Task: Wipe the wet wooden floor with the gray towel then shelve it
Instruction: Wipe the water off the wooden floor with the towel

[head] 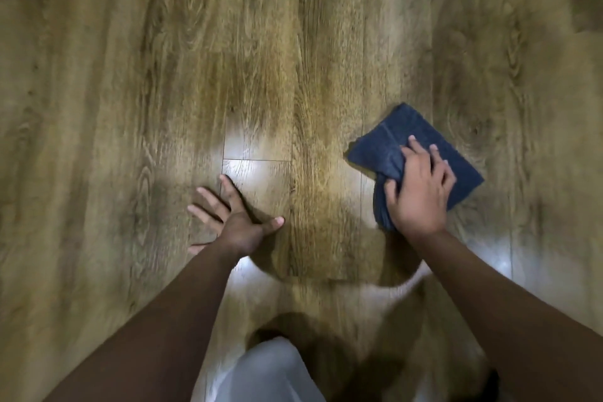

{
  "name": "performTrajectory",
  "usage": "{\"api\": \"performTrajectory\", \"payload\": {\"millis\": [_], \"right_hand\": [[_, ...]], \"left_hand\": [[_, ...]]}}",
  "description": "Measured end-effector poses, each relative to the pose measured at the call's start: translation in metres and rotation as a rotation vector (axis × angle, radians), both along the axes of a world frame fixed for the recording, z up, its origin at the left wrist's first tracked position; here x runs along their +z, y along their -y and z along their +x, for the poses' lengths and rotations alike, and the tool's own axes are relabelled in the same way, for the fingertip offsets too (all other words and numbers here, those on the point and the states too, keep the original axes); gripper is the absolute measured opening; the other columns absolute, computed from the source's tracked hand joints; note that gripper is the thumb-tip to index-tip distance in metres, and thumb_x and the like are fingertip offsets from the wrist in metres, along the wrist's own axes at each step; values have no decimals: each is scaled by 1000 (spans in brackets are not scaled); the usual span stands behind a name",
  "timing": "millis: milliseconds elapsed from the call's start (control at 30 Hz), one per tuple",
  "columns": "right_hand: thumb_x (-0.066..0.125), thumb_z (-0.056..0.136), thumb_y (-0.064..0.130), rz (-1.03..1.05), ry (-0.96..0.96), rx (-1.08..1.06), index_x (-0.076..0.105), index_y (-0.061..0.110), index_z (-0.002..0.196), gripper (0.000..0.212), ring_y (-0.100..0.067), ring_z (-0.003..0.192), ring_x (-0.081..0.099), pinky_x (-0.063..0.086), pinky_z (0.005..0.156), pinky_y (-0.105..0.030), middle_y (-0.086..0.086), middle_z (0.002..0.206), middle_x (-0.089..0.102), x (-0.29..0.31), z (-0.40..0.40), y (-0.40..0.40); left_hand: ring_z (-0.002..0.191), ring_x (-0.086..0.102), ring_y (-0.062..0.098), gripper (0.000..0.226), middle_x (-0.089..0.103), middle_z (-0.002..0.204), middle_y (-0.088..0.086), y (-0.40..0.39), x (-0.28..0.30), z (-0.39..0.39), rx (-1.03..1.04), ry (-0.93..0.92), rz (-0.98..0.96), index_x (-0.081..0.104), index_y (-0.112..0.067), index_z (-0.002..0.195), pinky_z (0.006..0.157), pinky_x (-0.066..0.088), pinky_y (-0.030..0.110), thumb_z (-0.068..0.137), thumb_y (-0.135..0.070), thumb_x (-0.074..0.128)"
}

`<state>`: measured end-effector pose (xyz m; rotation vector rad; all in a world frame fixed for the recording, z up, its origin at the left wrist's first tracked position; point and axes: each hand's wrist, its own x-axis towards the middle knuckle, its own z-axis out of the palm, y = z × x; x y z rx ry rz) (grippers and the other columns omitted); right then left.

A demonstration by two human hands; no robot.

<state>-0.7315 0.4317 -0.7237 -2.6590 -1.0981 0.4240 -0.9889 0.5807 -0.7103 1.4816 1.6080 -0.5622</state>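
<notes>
Meanwhile right hand [419, 192] grips folded towel [391, 143] (left hand [235, 219] splayed) on floor [130, 91].

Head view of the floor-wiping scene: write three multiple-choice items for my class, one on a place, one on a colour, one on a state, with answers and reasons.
1. Where is the towel?
A. on a shelf
B. on the floor, under the right hand
C. over a knee

2. What colour does it look?
A. dark blue-gray
B. white
C. red

3. How does the left hand lie?
A. in a fist
B. holding a bottle
C. flat, fingers spread, on the floor

Answers:
1 B, the right hand holds it against the boards.
2 A, its pile shows dark blue-gray.
3 C, the palm is down and holds nothing.
</notes>
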Motion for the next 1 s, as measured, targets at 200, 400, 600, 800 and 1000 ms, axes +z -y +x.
{"api": "performTrajectory", "payload": {"millis": [200,400,600,800,1000], "right_hand": [[57,88,24,54,28,-39,43,17,141,55,-32,150,18,12,121,-53,1,158,34,-5,-12,1],[62,83,28,32,91,70,47,19,140,59,-36,148,24,17,120,-55,-1,156,38,-9,-102,20],[55,87,33,29,39,496,51,23,140,54,-38,147,29,19,121,-54,1,158,38,-11,-269,99],[35,92,37,-141,50,1041,45,28,146,55,-34,151,20,4,122,-56,3,162,31,-9,-301,149],[56,89,26,-64,21,565,33,22,152,67,-27,153,7,-4,122,-49,1,165,20,-4,-162,123]], "left_hand": [[128,-56,35,141,-67,135,-2,2,-5,1,-22,-22,28,-57,-60,111,108,-6,81,66,-73,77],[136,-47,45,145,-54,150,7,4,-12,-4,-10,10,97,-38,-43,146,112,-18,67,66,-71,80],[155,-14,34,91,-13,170,-2,19,-9,-23,188,257,323,13,-43,160,121,-7,56,86,-44,66],[154,5,19,55,11,167,-8,106,3,-130,173,99,581,43,-40,148,115,4,66,95,-40,60],[150,-31,22,108,-34,163,-8,137,1,-196,-35,-7,218,-6,-53,156,111,-10,74,73,-89,53]]}}
